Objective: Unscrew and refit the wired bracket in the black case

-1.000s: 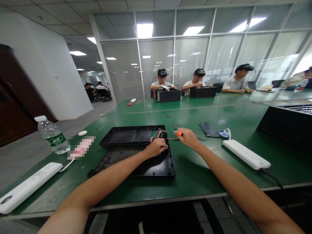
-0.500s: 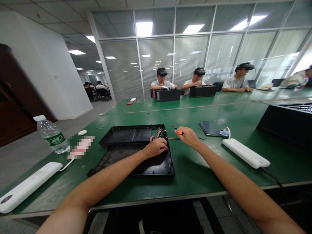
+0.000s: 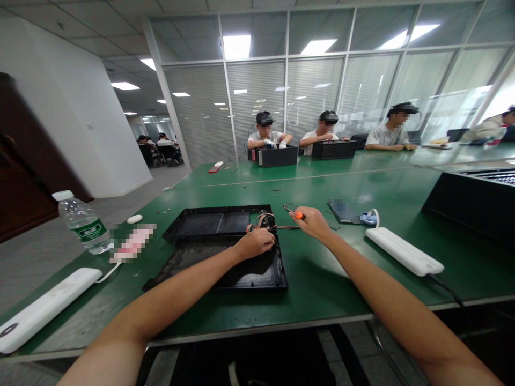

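A black plastic casing [image 3: 201, 262] with two shallow halves lies open on the green table [image 3: 322, 295]. Thin coloured wires [image 3: 263, 220] bunch at its right side, and some run out to the right over the table. My left hand [image 3: 257, 244] is closed at the casing's right part, just below the wires; what its fingers grip is hidden. To the right of the casing, my right hand [image 3: 311, 222] is wrapped round a screwdriver [image 3: 299, 215] with an orange handle. The thin shaft points left, above the table and apart from the casing.
At the left are a water bottle [image 3: 86, 225], a blurred pink item [image 3: 134, 241] and a white power strip [image 3: 52, 305]. A phone [image 3: 346, 212], another power strip [image 3: 404, 251] and a black case [image 3: 470, 203] are at the right. Several people sit across the table.
My right hand and the screwdriver have shifted very slightly, with more of the shaft in sight. My left hand stays at the casing. A person's gloved hands across the table have moved.
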`<state>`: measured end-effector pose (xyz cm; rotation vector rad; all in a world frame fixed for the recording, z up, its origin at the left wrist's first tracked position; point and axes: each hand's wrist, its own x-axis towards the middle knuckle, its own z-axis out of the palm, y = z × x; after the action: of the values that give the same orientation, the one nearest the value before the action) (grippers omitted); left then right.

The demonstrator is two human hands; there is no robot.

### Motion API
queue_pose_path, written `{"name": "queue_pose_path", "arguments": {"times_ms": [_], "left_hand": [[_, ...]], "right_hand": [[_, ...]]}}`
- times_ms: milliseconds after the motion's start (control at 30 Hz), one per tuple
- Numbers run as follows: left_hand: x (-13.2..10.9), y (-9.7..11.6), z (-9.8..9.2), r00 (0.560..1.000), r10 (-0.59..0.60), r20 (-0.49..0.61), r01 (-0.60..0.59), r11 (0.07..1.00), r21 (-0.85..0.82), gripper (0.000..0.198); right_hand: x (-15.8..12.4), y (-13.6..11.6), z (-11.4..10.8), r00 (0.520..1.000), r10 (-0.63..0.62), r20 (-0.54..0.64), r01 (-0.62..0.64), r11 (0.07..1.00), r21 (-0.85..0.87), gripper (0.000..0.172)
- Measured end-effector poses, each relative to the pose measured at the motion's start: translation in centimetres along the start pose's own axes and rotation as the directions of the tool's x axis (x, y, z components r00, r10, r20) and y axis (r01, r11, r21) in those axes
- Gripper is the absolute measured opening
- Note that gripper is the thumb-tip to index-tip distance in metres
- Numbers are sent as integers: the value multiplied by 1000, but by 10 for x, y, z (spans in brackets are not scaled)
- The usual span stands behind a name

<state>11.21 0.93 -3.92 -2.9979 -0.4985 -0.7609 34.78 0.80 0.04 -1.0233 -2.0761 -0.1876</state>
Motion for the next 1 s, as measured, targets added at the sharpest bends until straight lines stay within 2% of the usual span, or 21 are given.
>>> {"name": "queue_pose_path", "arguments": {"times_ms": [167,267,300,367,433,533,600,667,700,733,800,933,1000], "left_hand": [[1,-1,0,1000,4,15,-4,1000,9,12],[1,-2,-2,999,19,44,-19,1000,-7,12],[1,-2,-2,998,26,52,-25,999,-19,12],[1,-2,-3,998,25,61,-22,998,-51,12],[1,-1,-3,998,-10,64,15,996,-83,12],[0,0,-3,991,-119,63,126,985,-118,8],[0,1,-3,977,-202,67,210,965,-159,19],[1,3,-4,960,-267,82,278,937,-211,33],[1,4,-4,953,-291,90,304,924,-230,37],[1,4,-4,946,-310,96,324,915,-242,40],[1,6,-4,938,-332,97,346,905,-247,42],[0,7,-3,942,-326,76,335,912,-238,41],[0,7,-3,943,-326,69,333,913,-237,41]], "right_hand": [[0,-2,-1,998,55,36,-56,998,20,28],[0,-2,-1,981,133,141,-148,984,99,11],[0,-1,-2,968,161,192,-191,970,152,12],[0,2,-8,931,180,316,-277,915,294,23],[0,9,-20,893,139,428,-344,824,451,29],[3,20,-38,871,103,480,-408,696,591,30],[5,24,-45,892,217,397,-429,683,591,27],[6,23,-44,916,346,205,-401,737,544,29],[6,20,-42,925,369,94,-364,781,507,32],[6,15,-38,934,359,-2,-317,827,464,33],[5,4,-30,950,290,-119,-225,895,386,33],[4,-17,-15,926,277,-255,-187,927,325,32],[4,-21,-10,925,277,-260,-196,934,300,31]]}}
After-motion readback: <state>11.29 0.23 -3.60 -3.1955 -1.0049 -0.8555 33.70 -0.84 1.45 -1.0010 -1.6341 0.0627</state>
